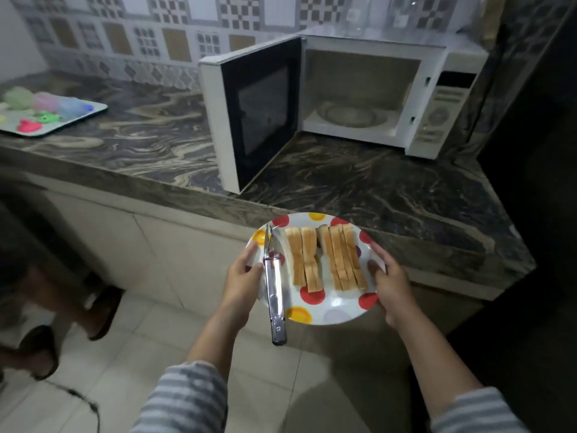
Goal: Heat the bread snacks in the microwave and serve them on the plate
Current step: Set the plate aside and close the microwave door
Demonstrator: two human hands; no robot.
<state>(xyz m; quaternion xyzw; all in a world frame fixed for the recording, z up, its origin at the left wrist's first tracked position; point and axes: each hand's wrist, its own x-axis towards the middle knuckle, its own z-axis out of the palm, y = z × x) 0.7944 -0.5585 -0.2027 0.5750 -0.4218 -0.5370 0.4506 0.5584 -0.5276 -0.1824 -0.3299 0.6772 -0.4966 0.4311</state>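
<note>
Arm pose: both forearms extend forward, striped sleeves at the elbows, holding the plate point(337, 310) level just off the tabletop point(374, 189) edge.
Plate contents: two rows of bread snacks point(324, 257) (sliced, standing on edge) and metal tongs point(274, 295) lying along the left side, handle overhanging the rim.
Microwave point(359, 89): on the tabletop, door swung fully open, turntable bare.
Left hand point(242, 281): thumb over the plate's left rim, gripping it, beside the tongs.
Right hand point(388, 284): curled round the right rim, thumb on top.
Tray point(93, 109): far left, coloured items on it.
</note>
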